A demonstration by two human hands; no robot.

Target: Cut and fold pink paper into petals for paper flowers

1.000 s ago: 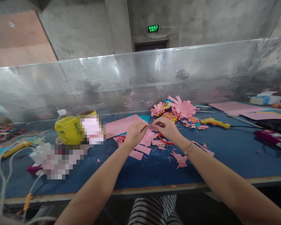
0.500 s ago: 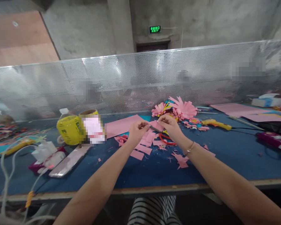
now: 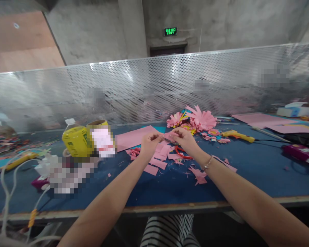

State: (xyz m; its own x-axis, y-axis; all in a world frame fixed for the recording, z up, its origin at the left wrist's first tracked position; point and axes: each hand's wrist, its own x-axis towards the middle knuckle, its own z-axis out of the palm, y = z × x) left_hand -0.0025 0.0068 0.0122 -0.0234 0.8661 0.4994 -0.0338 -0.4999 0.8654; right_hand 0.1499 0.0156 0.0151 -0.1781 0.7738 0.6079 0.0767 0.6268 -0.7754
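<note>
On the smooth blue tabletop point(image 3: 170, 190), a fringed pink paper flower point(image 3: 202, 119) lies beyond scattered flat, rectangular strips point(image 3: 158, 163). Over these, the left hand point(image 3: 149, 144) and right hand point(image 3: 185, 139) pinch a small pink paper piece point(image 3: 167, 136) between them.

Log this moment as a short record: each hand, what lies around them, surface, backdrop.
Left hand: fingers pinching a small pink paper piece
Right hand: fingers at the same piece
Below hands: cut pink strips
By right hand: red loop; whether held, unclear
Farther right: yellow corded tool
Beyond right hand: pink paper flower
Surface: blue tabletop
Backdrop: perforated metal panel; green exit sign
</note>
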